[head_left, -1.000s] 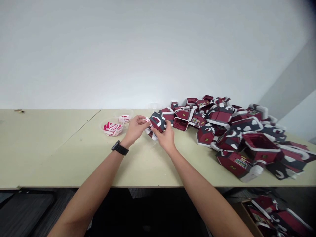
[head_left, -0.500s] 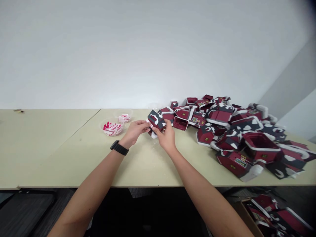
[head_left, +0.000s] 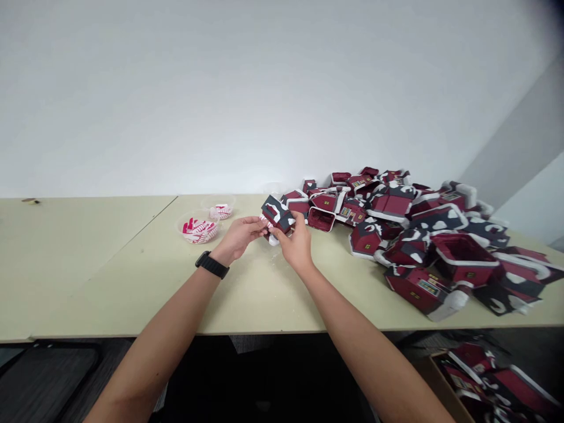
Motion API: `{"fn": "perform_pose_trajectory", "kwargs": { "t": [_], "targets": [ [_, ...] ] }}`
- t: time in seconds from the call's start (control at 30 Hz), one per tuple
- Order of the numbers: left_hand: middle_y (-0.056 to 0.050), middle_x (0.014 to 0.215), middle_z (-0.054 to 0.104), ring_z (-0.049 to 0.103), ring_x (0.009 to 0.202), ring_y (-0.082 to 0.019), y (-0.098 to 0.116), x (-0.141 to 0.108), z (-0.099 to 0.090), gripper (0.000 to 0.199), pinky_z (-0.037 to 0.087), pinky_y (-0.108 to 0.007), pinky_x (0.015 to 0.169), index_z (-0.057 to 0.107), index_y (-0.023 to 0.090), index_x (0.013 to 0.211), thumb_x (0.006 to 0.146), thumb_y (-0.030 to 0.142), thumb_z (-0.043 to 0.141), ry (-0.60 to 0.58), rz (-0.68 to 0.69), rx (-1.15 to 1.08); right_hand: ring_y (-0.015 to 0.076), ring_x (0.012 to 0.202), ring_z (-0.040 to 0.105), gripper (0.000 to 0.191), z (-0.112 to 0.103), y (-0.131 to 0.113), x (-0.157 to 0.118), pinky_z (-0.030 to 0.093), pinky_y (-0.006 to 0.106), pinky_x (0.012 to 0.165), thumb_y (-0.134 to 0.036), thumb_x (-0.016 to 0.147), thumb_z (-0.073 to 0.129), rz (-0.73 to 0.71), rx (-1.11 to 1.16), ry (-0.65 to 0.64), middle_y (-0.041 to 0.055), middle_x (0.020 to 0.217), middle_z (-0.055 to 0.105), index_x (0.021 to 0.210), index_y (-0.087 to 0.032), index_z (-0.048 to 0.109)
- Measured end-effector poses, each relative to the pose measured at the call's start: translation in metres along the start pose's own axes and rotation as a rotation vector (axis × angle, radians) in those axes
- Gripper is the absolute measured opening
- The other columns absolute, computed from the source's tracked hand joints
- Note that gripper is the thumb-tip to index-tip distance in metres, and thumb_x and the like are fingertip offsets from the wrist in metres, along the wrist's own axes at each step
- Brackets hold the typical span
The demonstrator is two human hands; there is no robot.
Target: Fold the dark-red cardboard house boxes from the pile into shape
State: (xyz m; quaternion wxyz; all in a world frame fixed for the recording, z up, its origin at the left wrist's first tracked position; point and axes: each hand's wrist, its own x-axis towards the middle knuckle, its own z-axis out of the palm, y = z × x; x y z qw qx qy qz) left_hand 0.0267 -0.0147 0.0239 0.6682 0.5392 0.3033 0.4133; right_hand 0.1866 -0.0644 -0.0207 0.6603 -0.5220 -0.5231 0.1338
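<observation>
In my right hand (head_left: 298, 239) is a small toy house (head_left: 278, 212) with a dark grey roof and white snow-like patches. The fingers close round its right side and lower edge, a little above the table. My left hand (head_left: 241, 236), with a black watch at the wrist, pinches a small red-and-white striped piece (head_left: 265, 221) against the house's left side. The striped piece is partly covered by the fingertips. Left of the hands stands a clear bowl (head_left: 180, 228) of red-and-white striped pieces, with a second clear bowl (head_left: 232, 202) of them behind it.
A large heap of dark red houses (head_left: 392, 202) with white trim covers the right of the pale table (head_left: 110, 282). More houses lie in a cardboard box (head_left: 440, 376) below the table's right edge. A wall (head_left: 247, 100) rises behind; a small scrap (head_left: 30, 201) lies far left.
The view has shifted very slightly. Both hands keep their hold on the house and the striped piece, with only small finger movement.
</observation>
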Motion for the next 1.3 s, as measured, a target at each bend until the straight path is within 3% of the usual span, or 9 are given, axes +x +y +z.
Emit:
{"fn": "perform_pose_trajectory", "kwargs": {
  "t": [0.67,1.07,1.17,1.3],
  "targets": [
    [-0.006,0.086,0.071,0.062,0.078,-0.014,-0.0012,0.0019,-0.0023,0.031,0.053,-0.032,0.087,0.076,0.015,0.082,0.067,0.037,0.092,-0.001,0.041,0.047,0.0284,0.094,0.067,0.056,0.0000,-0.0029,-0.0002,0.054,0.041,0.087,-0.045,0.078,0.081,-0.005,-0.046,0.013,0.0087,0.109,0.074,0.124,-0.023,0.057],
    [-0.005,0.080,0.069,0.059,0.072,-0.015,-0.0011,0.0020,-0.0030,0.040,0.051,-0.033,0.077,0.073,0.016,0.079,0.062,0.046,0.093,0.030,0.047,0.120,0.0296,0.096,0.068,0.059,0.0000,-0.0030,0.0003,0.053,0.041,0.089,-0.047,0.076,0.083,0.016,-0.038,-0.007,0.0086,0.109,0.075,0.124,-0.024,0.057],
    [-0.003,0.074,0.066,0.055,0.068,-0.015,0.0006,0.0016,-0.0041,0.042,0.044,-0.031,0.068,0.067,0.018,0.076,0.065,0.051,0.090,0.138,0.149,0.331,0.0283,0.093,0.068,0.059,-0.0008,-0.0021,0.0017,0.053,0.040,0.086,-0.047,0.074,0.084,0.035,-0.005,-0.029,0.0074,0.107,0.075,0.122,-0.024,0.057],
    [-0.003,0.100,0.070,0.059,0.086,-0.016,0.0064,0.0007,-0.0043,0.047,0.043,-0.029,0.074,0.067,0.021,0.092,0.061,0.042,0.094,0.342,0.453,0.510,0.0265,0.090,0.069,0.057,-0.0026,-0.0012,0.0044,0.054,0.037,0.079,-0.048,0.077,0.082,0.087,0.081,-0.093,0.0065,0.107,0.074,0.122,-0.025,0.056]
  ]
}}
